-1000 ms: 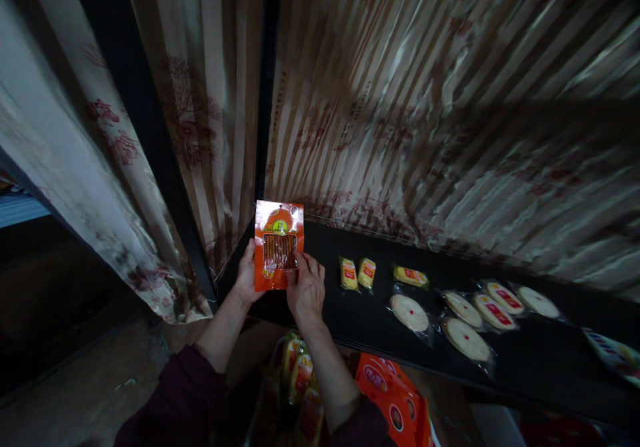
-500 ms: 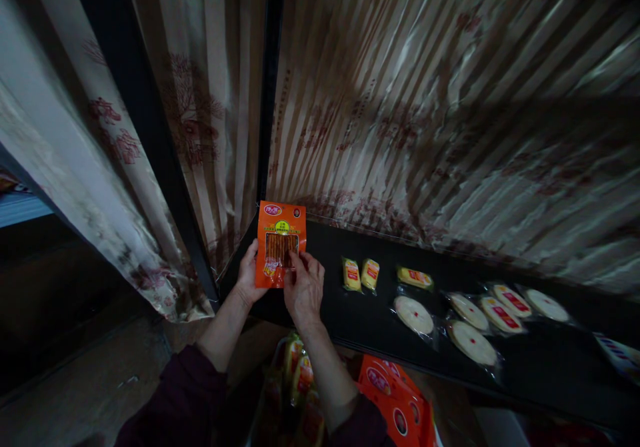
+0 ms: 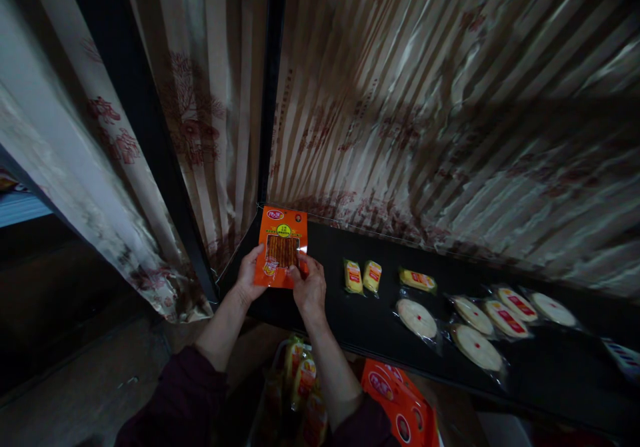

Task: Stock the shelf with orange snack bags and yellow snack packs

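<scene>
Head view: your left hand (image 3: 249, 277) and right hand (image 3: 310, 286) grip the orange packet (image 3: 281, 247) by its lower sides, over the black shelf's (image 3: 360, 320) left end. Expect it light, flexible, slick; pinch the side margins, avoid bending.

The left arm (image 3: 220, 337) and right arm (image 3: 333, 367) stretch forward from the near side; left hand (image 3: 249, 277) and right hand (image 3: 311, 289) grip close together, right fingers (image 3: 315, 266) bent.
</scene>
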